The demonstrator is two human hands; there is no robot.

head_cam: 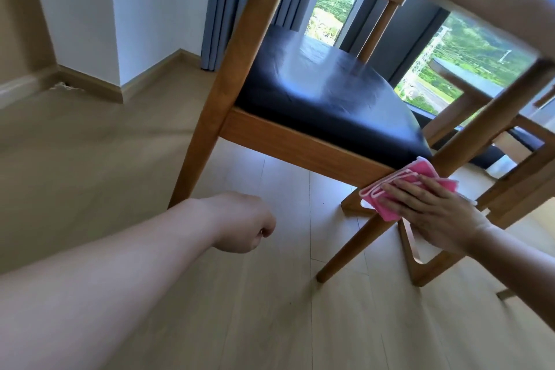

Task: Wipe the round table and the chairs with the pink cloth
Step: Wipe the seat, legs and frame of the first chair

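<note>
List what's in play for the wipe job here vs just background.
In play:
- pink cloth, pressed flat by right hand against chair's wooden frame
- chair with dark seat
- second chair at right

Background:
- left hand, curled, holding nothing
- grey curtain
- window
- floor

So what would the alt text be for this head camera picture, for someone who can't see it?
A person's right hand presses a pink cloth flat against a wooden chair where seat frame meets leg. The left hand, curled and empty, hangs over the pale floor.
</note>
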